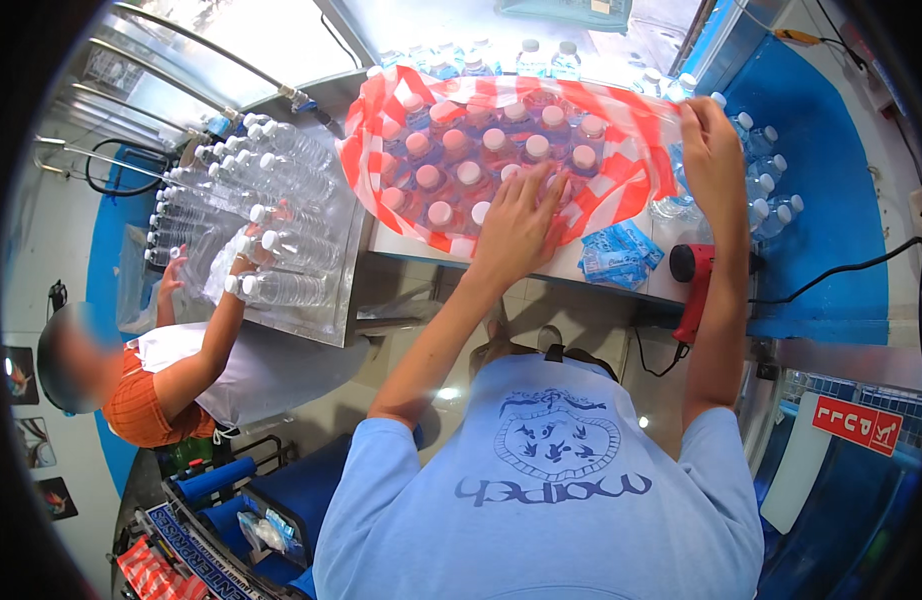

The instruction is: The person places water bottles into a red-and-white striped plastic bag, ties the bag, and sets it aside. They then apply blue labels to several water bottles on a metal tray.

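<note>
A red-and-white striped plastic bag, its mouth spread wide, lies around rows of capped plastic bottles on a white counter. My right hand pinches the bag's rim at its far right corner and holds it stretched out. Over the front of the bottles, my left hand rests with extended fingers on or just above the caps; its palm hides part of the bag's near edge. Beside the bag's front right lie blue-and-white printed plastic sleeves. A red heat gun is next to my right forearm.
A co-worker reaches over a steel table among clear capped bottles at left. Labelled bottles line the window; more bottles stand at right. A black cord runs to the wall. Metal pipes cross the upper left.
</note>
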A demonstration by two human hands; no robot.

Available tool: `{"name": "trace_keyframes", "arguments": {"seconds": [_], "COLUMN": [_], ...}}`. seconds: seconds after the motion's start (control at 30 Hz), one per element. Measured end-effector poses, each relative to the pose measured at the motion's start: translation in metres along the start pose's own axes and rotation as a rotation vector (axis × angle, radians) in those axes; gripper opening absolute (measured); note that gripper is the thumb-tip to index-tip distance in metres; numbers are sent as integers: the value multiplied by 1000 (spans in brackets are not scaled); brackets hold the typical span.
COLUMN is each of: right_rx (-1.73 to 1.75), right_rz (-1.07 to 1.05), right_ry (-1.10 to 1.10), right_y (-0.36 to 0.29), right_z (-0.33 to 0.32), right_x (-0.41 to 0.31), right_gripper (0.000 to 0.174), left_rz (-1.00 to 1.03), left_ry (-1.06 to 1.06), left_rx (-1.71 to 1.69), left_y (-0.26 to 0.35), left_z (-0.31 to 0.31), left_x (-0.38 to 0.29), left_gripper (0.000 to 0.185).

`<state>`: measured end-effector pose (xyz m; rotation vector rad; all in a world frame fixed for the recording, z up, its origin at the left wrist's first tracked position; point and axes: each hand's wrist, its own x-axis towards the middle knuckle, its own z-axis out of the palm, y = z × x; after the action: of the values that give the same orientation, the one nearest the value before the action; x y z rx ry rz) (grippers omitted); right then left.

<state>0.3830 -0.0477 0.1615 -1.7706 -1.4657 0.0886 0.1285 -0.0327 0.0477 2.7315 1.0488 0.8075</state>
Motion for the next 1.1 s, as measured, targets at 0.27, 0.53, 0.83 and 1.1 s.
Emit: {"name": "trace_keyframes", "arguments": {"seconds": [0.27, 0.53, 0.83, 1.1], "right_rx": [124, -195, 681, 1190], "right_rz": [27, -48, 76, 156], "right_ry": [-58, 106, -16, 236], "right_y": [-25, -36, -49, -69], "right_z": [32, -10, 14, 40], "right_x": [-67, -29, -50, 16], "right_gripper": [76, 26, 17, 21], "left_rz": [31, -735, -841, -359], "left_ry": [70, 425, 61, 653], "left_rx": [43, 292, -392, -1077], "left_y": [-6, -112, -180, -196], "left_z": [-30, -140, -209, -182], "left_x": [9, -18, -30, 43], "left_gripper": [59, 102, 34, 30]}}
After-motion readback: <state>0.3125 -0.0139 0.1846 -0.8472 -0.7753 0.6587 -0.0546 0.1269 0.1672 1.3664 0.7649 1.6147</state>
